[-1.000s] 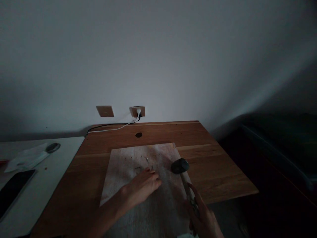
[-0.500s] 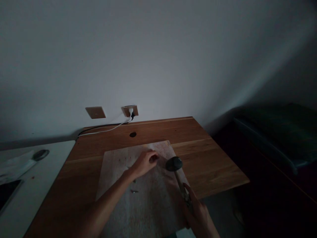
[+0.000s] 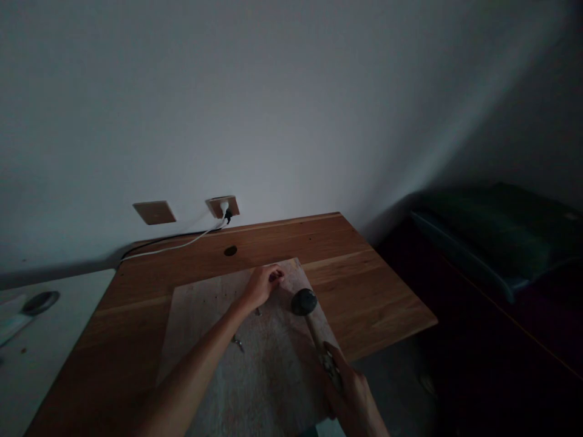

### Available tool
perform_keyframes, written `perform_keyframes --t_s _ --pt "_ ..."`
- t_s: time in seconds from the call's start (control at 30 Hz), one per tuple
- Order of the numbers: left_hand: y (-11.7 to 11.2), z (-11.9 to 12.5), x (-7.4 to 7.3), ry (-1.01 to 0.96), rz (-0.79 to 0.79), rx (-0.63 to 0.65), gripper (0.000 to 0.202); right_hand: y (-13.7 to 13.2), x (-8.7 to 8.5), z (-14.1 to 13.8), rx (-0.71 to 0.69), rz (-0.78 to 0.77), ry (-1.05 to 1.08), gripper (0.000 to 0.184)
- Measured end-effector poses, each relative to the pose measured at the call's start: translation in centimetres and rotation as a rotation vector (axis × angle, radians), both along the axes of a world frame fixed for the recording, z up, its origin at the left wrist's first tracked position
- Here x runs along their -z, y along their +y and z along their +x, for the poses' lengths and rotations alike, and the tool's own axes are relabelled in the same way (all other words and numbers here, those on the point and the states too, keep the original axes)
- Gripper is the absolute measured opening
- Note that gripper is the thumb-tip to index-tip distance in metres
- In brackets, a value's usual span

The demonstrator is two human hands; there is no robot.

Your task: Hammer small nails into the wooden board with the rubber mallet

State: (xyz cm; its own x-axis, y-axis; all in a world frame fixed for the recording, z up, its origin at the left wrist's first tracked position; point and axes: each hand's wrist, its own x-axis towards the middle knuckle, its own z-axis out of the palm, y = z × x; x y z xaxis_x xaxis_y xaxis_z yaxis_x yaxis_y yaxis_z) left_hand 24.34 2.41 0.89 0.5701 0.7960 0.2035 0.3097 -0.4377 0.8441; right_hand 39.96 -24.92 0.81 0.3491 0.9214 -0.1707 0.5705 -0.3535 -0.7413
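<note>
My right hand (image 3: 348,394) is wrapped round the wooden handle of a hammer (image 3: 310,318) whose dark head hovers low over a pale board (image 3: 204,315) lying on a brown wooden table (image 3: 373,297). My left hand (image 3: 264,285) reaches to the far part of the board, fingers curled in a pinch just left of the hammer head; what it pinches is too small to make out. A couple of small nails (image 3: 237,343) lie on the board by my left forearm.
A white cable (image 3: 182,244) runs from a wall socket (image 3: 222,206) along the table's back edge, near a round hole (image 3: 230,250). A white surface (image 3: 36,340) with a dark round object adjoins on the left. Dark furniture stands to the right.
My left hand has moved from the board's middle toward its far edge, closing into a pinch. The hammer stays held beside it, and the view has shifted rightwards.
</note>
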Motion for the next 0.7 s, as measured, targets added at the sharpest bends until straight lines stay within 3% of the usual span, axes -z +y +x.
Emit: perform_keyframes --t_s 0.3,0.7 --pt "-1.7 0.7 0.2 -0.030 -0.021 -0.146 0.010 0.1 0.5 0.4 0.008 0.047 0.063 0.067" --pt "-2.0 0.8 0.4 -0.024 -0.017 -0.174 0.010 0.2 1.3 0.6 -0.008 0.051 0.033 0.070"
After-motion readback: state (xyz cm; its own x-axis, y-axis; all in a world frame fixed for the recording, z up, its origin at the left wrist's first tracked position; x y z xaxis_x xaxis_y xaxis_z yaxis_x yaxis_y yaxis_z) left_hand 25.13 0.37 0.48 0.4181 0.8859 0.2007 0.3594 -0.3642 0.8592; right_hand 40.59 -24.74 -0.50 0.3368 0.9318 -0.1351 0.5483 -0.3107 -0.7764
